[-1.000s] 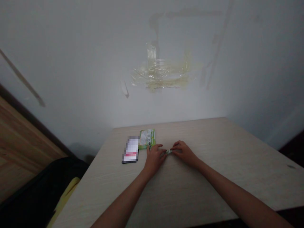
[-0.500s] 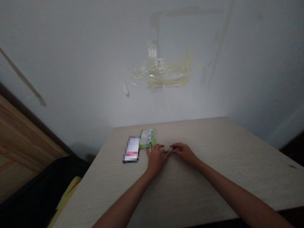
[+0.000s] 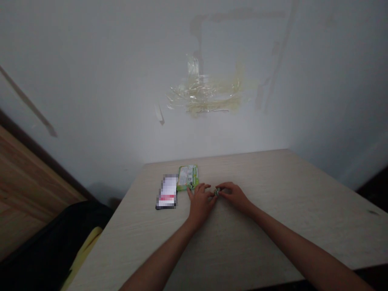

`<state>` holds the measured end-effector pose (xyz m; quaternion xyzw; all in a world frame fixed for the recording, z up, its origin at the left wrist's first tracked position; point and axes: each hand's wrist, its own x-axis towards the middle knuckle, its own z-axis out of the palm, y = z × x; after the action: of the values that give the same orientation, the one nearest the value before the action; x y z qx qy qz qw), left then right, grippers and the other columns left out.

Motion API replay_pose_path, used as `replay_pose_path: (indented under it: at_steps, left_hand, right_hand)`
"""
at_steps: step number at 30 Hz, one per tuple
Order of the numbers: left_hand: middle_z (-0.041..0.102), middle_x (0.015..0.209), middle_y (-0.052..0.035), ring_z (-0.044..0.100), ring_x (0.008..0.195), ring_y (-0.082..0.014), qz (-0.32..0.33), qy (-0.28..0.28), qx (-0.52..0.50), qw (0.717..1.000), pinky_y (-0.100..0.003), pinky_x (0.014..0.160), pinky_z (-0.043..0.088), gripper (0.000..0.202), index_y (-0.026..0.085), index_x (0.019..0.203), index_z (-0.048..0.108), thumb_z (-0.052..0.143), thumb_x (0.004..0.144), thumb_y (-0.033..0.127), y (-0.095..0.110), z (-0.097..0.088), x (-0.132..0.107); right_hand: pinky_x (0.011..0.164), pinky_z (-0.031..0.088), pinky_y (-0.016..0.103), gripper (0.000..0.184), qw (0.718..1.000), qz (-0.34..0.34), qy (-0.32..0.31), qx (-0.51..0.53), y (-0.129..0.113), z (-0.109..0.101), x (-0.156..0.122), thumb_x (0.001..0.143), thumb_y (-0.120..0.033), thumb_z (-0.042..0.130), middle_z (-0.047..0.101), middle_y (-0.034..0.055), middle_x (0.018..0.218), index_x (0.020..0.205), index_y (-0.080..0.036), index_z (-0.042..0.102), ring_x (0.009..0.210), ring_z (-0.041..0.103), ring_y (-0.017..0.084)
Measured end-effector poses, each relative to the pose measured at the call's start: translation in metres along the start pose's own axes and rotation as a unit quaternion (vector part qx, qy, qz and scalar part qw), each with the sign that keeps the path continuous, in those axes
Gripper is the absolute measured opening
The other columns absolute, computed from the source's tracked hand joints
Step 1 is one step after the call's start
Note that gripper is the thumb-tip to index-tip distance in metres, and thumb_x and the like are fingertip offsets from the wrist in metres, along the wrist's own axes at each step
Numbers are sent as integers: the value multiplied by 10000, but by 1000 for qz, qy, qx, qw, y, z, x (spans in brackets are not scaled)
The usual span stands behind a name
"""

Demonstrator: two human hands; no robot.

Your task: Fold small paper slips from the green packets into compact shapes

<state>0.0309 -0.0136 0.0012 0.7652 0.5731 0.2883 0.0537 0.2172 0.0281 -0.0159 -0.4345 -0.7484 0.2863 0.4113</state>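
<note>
Between my two hands is a small greenish-white piece (image 3: 217,191), too small and dim to name. My left hand (image 3: 201,202) grips its left side with some fingers, while its thumb and other fingers spread toward the green packet. From the right, my right hand (image 3: 235,195) pinches the same piece between thumb and fingertips. Just beyond my left hand lies a flat green and white packet (image 3: 188,177) with printed text. Left of that rests a phone (image 3: 167,192) with a lit, blurred-out screen.
The pale wooden table (image 3: 273,178) meets a grey wall (image 3: 106,81) at its far edge. Clear tape (image 3: 209,95) sticks to the wall. At the left are a dark cloth-like thing (image 3: 60,234), something yellow (image 3: 85,250) and a wooden panel (image 3: 18,190).
Both hands stay in almost the same place around the small piece, which looks slightly turned. The view has shifted very slightly.
</note>
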Motion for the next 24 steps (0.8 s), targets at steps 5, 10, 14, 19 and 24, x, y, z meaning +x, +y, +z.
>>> replay_pose_path:
  at_steps: [5, 10, 14, 19, 24]
  left_hand:
    - [628, 1233, -1, 436, 1269, -272, 12, -2, 13, 1000, -698, 1086, 42, 137, 336, 878, 734, 609, 855, 388, 1, -2, 1]
    - [628, 1231, -6, 458, 1249, -274, -13, 1, 4, 1000, -698, 1084, 72, 167, 363, 951, 724, 595, 861, 418, -2, -1, 2]
    - [630, 1224, 0, 457, 1249, -274, -15, 6, 5, 1000, -705, 1078, 74, 157, 355, 922, 727, 596, 861, 418, -2, 0, 2]
    - [630, 1230, -4, 457, 1251, -267, -20, 2, 3, 1000, -703, 1079, 86, 165, 333, 908, 726, 571, 881, 384, -1, 1, 2]
    - [632, 1227, -15, 461, 1248, -271, -28, 6, -5, 1000, -698, 1076, 104, 169, 313, 898, 727, 562, 886, 344, -3, 1, 4]
  right_hand:
    - [922, 463, 384, 246, 1000, -2, 2, -8, 4, 0, -1, 789, -293, 662, 707, 65, 988, 1019, -218, 707, 958, 628, 211]
    - [913, 469, 383, 244, 1000, 21, -5, -7, 5, -4, 0, 792, -336, 663, 702, 64, 970, 998, -214, 704, 948, 629, 211]
    - [906, 470, 377, 244, 1000, 26, -4, 0, 5, -6, 1, 775, -324, 680, 705, 67, 952, 983, -201, 711, 934, 633, 212]
    - [913, 464, 377, 248, 1000, 10, 6, -2, 6, -5, 1, 786, -305, 662, 701, 70, 973, 1005, -200, 711, 946, 626, 213]
    - [949, 449, 396, 241, 999, -28, 16, -11, 3, -4, 0, 819, -288, 626, 695, 71, 1014, 1038, -230, 708, 1000, 609, 216]
